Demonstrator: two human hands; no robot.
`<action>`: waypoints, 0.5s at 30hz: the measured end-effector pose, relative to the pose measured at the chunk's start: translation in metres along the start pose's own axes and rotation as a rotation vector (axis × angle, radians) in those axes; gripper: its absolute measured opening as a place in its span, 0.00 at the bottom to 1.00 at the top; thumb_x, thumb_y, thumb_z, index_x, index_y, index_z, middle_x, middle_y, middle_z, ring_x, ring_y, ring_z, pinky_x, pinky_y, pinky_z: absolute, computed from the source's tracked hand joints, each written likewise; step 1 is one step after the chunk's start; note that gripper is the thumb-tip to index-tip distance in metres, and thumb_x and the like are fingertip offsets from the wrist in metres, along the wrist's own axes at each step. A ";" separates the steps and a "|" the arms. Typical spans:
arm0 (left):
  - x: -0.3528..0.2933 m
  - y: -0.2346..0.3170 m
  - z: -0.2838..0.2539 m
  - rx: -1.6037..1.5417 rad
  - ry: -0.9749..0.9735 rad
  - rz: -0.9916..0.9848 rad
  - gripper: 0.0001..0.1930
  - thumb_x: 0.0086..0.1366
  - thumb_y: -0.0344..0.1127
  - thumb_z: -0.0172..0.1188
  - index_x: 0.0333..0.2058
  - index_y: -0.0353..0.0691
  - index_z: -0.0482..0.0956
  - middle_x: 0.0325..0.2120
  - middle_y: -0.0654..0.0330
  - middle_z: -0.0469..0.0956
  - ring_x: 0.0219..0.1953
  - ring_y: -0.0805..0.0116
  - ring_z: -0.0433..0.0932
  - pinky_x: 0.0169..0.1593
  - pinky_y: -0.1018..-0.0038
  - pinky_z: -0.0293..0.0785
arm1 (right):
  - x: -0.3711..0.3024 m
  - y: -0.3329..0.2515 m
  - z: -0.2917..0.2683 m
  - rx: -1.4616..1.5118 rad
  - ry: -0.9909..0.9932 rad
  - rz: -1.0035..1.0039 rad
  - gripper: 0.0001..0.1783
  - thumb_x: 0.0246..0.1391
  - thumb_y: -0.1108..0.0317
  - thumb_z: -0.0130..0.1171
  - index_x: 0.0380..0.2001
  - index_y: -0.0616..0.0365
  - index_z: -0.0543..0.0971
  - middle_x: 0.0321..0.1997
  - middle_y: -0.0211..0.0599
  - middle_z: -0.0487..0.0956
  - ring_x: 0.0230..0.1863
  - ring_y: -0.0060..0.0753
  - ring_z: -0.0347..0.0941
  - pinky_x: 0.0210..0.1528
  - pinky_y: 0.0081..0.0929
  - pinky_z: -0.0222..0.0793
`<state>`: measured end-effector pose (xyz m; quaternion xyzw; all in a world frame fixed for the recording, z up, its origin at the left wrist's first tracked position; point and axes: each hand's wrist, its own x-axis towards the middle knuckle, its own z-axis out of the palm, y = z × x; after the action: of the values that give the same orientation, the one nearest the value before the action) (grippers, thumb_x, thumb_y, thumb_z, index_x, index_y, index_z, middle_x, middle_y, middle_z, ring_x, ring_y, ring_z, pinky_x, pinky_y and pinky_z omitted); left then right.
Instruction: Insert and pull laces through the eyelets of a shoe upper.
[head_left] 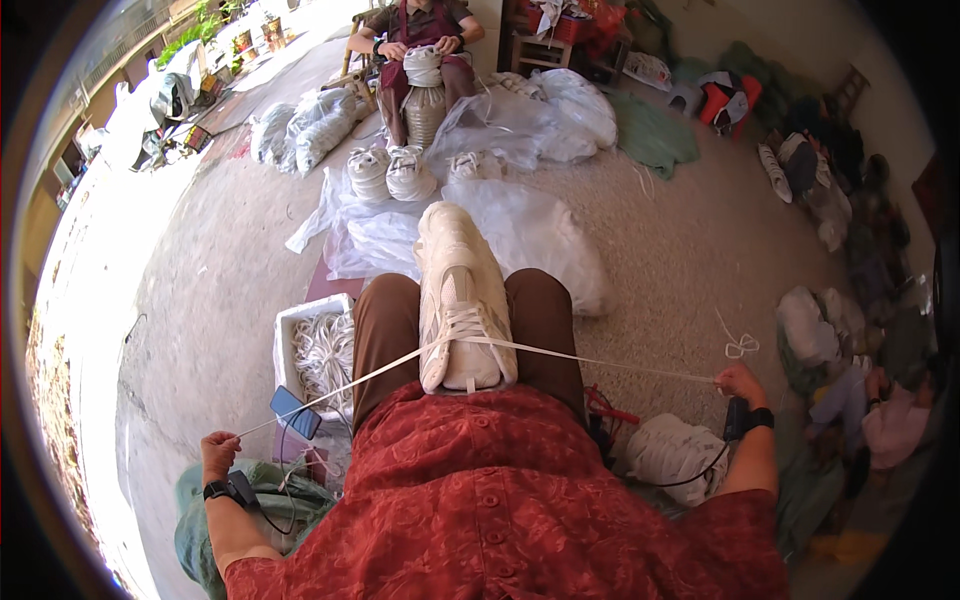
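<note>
A cream sneaker (pixel 462 290) lies between my thighs, its toe pointing away from me and its heel against my red shirt. White shoelaces (pixel 400 358) come out of its top eyelets and stretch far to both sides. Out at the left, my left hand (pixel 220 452) is closed on one lace end. My right hand (pixel 738 380), equally far out to the right, pinches the other lace, whose loose tip curls in the air above it. Both laces look taut. Lower eyelets of the sneaker are laced in a criss-cross.
A white box (pixel 290 330) of loose laces stands by my left knee, a phone (pixel 296 412) near it. Ahead lie bundled shoes (pixel 410 175) and plastic bags (pixel 560 225). Another person (pixel 420 45) sits beyond, hands on a shoe. A white bundle (pixel 675 455) sits at my right.
</note>
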<state>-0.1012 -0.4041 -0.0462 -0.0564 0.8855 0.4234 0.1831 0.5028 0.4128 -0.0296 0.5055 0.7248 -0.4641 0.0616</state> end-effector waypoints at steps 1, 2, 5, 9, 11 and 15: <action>-0.004 -0.009 -0.008 -0.017 0.018 -0.050 0.02 0.52 0.28 0.61 0.23 0.37 0.78 0.13 0.63 0.75 0.11 0.80 0.64 0.13 0.82 0.55 | -0.004 0.013 -0.003 0.000 0.027 0.031 0.06 0.44 0.69 0.62 0.22 0.60 0.79 0.19 0.28 0.75 0.20 0.19 0.68 0.23 0.23 0.64; -0.005 -0.018 -0.016 -0.015 0.023 -0.046 0.02 0.52 0.28 0.61 0.23 0.37 0.78 0.13 0.63 0.75 0.11 0.80 0.64 0.13 0.82 0.55 | -0.008 0.026 -0.005 0.001 0.053 0.061 0.05 0.44 0.70 0.61 0.22 0.61 0.79 0.19 0.28 0.75 0.20 0.20 0.68 0.23 0.23 0.64; 0.002 -0.037 -0.030 0.072 0.011 -0.079 0.02 0.52 0.28 0.61 0.23 0.37 0.78 0.13 0.62 0.75 0.11 0.79 0.65 0.14 0.81 0.57 | -0.019 0.104 -0.026 0.031 0.041 0.024 0.03 0.43 0.72 0.61 0.22 0.61 0.78 0.19 0.31 0.75 0.21 0.23 0.70 0.24 0.25 0.67; -0.003 -0.060 -0.035 0.152 0.128 -0.140 0.05 0.49 0.29 0.64 0.20 0.35 0.77 0.14 0.60 0.75 0.12 0.74 0.69 0.16 0.76 0.61 | -0.037 0.117 -0.029 0.055 0.034 0.192 0.02 0.41 0.73 0.61 0.22 0.60 0.78 0.19 0.34 0.76 0.21 0.27 0.72 0.25 0.27 0.68; 0.010 -0.075 -0.027 0.415 0.289 -0.132 0.09 0.46 0.32 0.67 0.19 0.34 0.76 0.13 0.60 0.75 0.13 0.71 0.70 0.19 0.73 0.64 | -0.044 0.135 -0.034 0.402 -0.043 0.105 0.04 0.34 0.74 0.64 0.20 0.61 0.81 0.21 0.37 0.79 0.23 0.33 0.76 0.28 0.29 0.70; 0.040 -0.040 0.033 0.197 0.248 -0.086 0.12 0.48 0.38 0.68 0.18 0.38 0.75 0.12 0.65 0.70 0.11 0.75 0.65 0.16 0.75 0.58 | -0.031 0.151 -0.009 -0.367 0.131 0.121 0.11 0.32 0.66 0.65 0.22 0.62 0.80 0.27 0.44 0.80 0.31 0.39 0.77 0.36 0.34 0.71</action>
<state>-0.1189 -0.4021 -0.1093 -0.1278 0.9352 0.3163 0.0949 0.6401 0.4073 -0.0997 0.5578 0.7678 -0.2857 0.1331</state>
